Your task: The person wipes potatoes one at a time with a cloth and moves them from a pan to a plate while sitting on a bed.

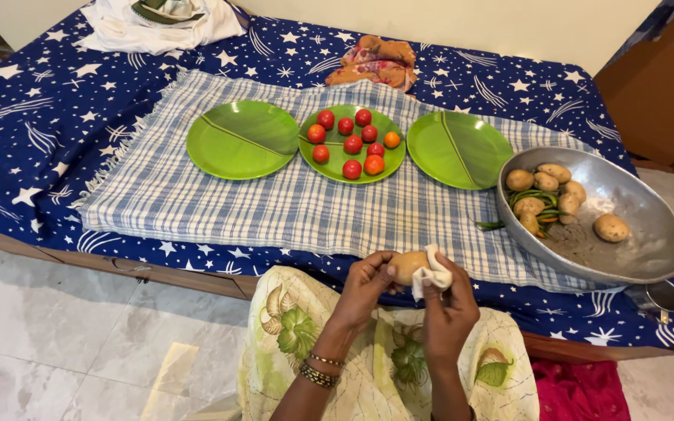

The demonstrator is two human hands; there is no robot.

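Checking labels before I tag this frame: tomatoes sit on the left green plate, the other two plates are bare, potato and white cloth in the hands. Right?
Not quite. The head view shows the tomatoes on the middle green plate, not the left one; the left plate and the right plate are bare. The rest holds: the left hand holds the potato and the right hand the white cloth.

Bright, even indoor light; sharp, soft shadows, slight wide-angle bend.
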